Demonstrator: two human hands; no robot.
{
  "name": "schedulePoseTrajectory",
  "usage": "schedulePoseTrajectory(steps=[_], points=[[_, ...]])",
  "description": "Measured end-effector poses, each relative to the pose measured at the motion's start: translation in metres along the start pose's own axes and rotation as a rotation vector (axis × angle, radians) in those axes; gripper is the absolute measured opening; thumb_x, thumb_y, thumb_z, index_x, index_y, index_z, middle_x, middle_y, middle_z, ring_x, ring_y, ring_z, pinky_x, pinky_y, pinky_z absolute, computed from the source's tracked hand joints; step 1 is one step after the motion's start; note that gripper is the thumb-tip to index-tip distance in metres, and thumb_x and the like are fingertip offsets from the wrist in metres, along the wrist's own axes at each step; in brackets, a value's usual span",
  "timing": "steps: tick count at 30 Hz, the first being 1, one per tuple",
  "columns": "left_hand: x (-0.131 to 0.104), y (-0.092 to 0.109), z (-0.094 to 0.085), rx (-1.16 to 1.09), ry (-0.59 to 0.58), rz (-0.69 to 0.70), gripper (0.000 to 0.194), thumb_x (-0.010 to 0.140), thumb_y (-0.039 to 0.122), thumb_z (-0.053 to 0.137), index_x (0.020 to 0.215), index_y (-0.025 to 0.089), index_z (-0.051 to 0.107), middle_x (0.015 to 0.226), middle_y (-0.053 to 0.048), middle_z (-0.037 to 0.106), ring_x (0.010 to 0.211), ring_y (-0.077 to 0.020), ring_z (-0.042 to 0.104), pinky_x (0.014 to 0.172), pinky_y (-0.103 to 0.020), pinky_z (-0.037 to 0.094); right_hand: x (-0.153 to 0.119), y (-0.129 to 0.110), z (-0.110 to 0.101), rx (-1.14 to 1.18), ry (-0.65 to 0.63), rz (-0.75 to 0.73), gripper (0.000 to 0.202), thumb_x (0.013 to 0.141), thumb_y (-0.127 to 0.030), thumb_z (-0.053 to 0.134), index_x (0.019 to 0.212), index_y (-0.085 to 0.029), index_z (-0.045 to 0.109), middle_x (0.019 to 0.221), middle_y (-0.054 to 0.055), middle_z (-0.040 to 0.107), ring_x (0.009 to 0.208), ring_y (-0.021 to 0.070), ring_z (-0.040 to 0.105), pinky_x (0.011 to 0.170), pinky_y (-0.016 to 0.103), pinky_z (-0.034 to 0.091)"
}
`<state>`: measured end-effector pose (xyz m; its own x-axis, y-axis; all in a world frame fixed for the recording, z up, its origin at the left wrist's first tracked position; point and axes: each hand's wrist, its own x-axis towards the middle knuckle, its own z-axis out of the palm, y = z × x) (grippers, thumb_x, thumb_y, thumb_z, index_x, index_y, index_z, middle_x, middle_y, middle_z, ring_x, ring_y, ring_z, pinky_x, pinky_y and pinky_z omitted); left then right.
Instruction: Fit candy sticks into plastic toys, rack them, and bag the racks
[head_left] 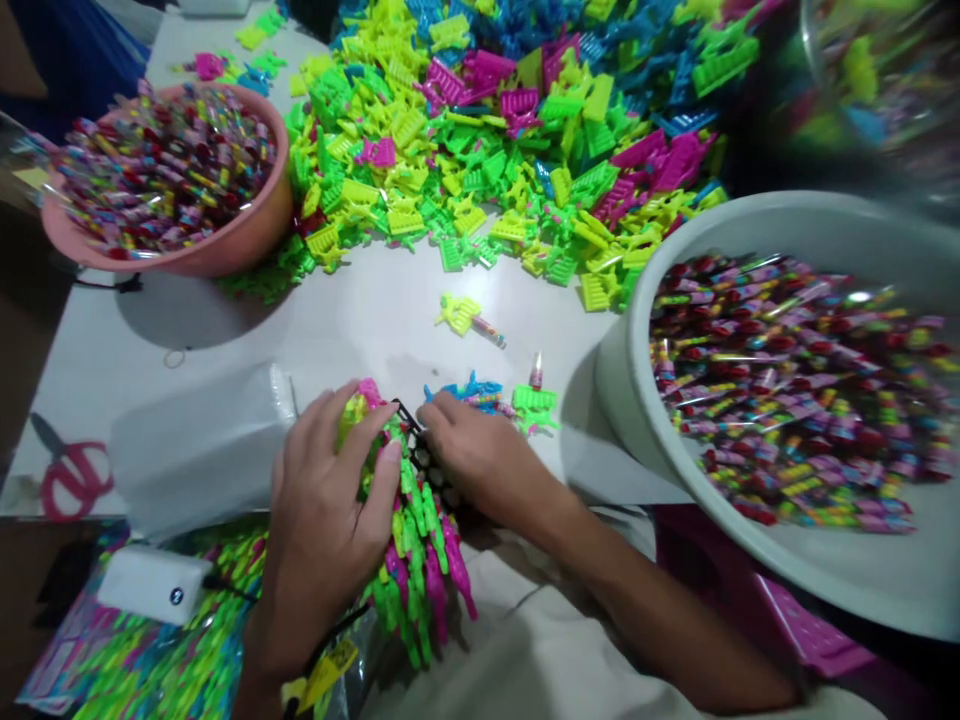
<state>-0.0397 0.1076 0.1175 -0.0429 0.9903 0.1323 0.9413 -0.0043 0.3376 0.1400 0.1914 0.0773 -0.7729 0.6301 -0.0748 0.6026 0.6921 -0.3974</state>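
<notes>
At the table's front edge, my left hand (330, 480) is wrapped over a bunch of green, pink and yellow plastic toys (420, 540) that hang down toward my lap. My right hand (472, 440) is closed at the edge of a black perforated holder (431, 465) beside the bunch; its fingertips are partly hidden. Just beyond my right hand lie blue toy pieces (480, 390) and a green piece (535, 402) with a small tube. Farther back is a yellow piece (459, 314) with another tube.
A pink bowl (225, 250) of wrapped tubes stands left, a large grey tub (637, 370) of them right. Colourful toys (450, 150) are heaped behind. Clear plastic bags (202, 450), red scissors (75, 480) and a white power bank (154, 583) are at left.
</notes>
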Motion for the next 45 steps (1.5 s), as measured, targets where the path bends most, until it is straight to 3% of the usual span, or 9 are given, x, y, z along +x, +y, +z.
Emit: schedulePoseTrajectory(steps=[4,7,11,14,18,23,34,40,45], points=[[0.001,0.001,0.0,-0.012,0.009,0.004,0.035,0.11,0.03,0.055,0.142,0.022,0.067,0.158,-0.015,0.059,0.151,-0.0404,0.051,0.126,-0.067,0.041,-0.014,0.025,-0.017,-0.2,-0.05,0.193,0.021,0.105,-0.005,0.053,0.118,-0.018,0.063,0.116,0.012,0.065,0.087,0.0244,0.065,0.053,0.034,0.032],[0.002,0.001,0.001,-0.014,0.009,-0.003,0.035,0.11,0.03,0.054,0.142,0.022,0.067,0.157,-0.015,0.059,0.151,-0.0401,0.051,0.126,-0.067,0.041,-0.017,0.034,-0.017,-0.238,-0.084,0.162,0.025,0.102,0.0,0.052,0.113,-0.018,0.065,0.111,0.011,0.067,0.086,0.0237,0.065,0.054,0.035,0.026],[0.002,0.0,0.001,-0.022,0.012,0.003,0.034,0.111,0.03,0.054,0.142,0.022,0.066,0.156,-0.015,0.06,0.15,-0.0392,0.052,0.125,-0.066,0.042,-0.02,0.038,-0.004,-0.11,0.075,0.187,0.014,0.108,-0.012,0.053,0.114,-0.017,0.065,0.105,0.01,0.07,0.079,0.0206,0.063,0.056,0.034,0.025],[0.002,0.0,0.001,-0.027,0.017,0.01,0.034,0.11,0.03,0.054,0.141,0.021,0.066,0.155,-0.016,0.06,0.149,-0.0392,0.052,0.125,-0.066,0.041,-0.021,0.04,0.009,0.344,0.215,0.26,0.006,0.103,-0.025,0.065,0.105,-0.019,0.065,0.084,0.001,0.066,0.067,0.0155,0.055,0.06,0.029,0.031],[0.003,0.0,0.001,-0.025,0.016,0.009,0.034,0.11,0.03,0.054,0.141,0.022,0.066,0.155,-0.016,0.06,0.149,-0.0388,0.052,0.125,-0.065,0.041,-0.017,0.036,0.026,1.124,0.317,0.387,0.027,0.088,-0.038,0.081,0.084,-0.022,0.059,0.063,-0.009,0.046,0.058,0.0107,0.043,0.058,0.025,0.033],[0.003,0.0,0.001,-0.018,0.007,0.008,0.033,0.111,0.031,0.053,0.14,0.022,0.066,0.154,-0.016,0.061,0.149,-0.038,0.052,0.124,-0.065,0.042,-0.013,0.022,0.032,1.705,0.256,0.535,0.052,0.066,-0.041,0.101,0.077,-0.023,0.053,0.059,-0.012,0.047,0.048,0.0059,0.032,0.046,0.021,0.022],[0.003,0.002,0.001,-0.022,0.011,-0.005,0.032,0.111,0.031,0.053,0.14,0.023,0.065,0.155,-0.015,0.061,0.149,-0.0366,0.053,0.124,-0.064,0.043,-0.022,0.008,0.036,2.514,0.015,0.422,0.057,0.08,-0.039,0.1,0.079,-0.021,0.046,0.058,-0.016,0.037,0.046,0.0019,0.011,0.04,0.011,0.023],[0.002,0.0,0.002,-0.025,0.012,0.004,0.032,0.112,0.032,0.052,0.14,0.024,0.064,0.154,-0.014,0.061,0.149,-0.0359,0.053,0.125,-0.063,0.042,-0.022,-0.009,0.049,2.567,-0.081,0.406,0.057,0.08,-0.039,0.1,0.078,-0.02,0.047,0.059,-0.016,0.037,0.046,0.0014,0.009,0.041,0.011,0.022],[0.002,0.004,-0.008,-0.003,-0.001,-0.015,0.034,0.111,0.034,0.053,0.142,0.027,0.064,0.162,-0.014,0.055,0.159,-0.0407,0.04,0.129,-0.071,0.032,-0.02,-0.015,0.045,2.179,0.042,0.472,0.05,0.067,-0.038,0.104,0.085,-0.02,0.061,0.066,-0.012,0.049,0.05,0.0037,0.029,0.046,0.018,0.024]])
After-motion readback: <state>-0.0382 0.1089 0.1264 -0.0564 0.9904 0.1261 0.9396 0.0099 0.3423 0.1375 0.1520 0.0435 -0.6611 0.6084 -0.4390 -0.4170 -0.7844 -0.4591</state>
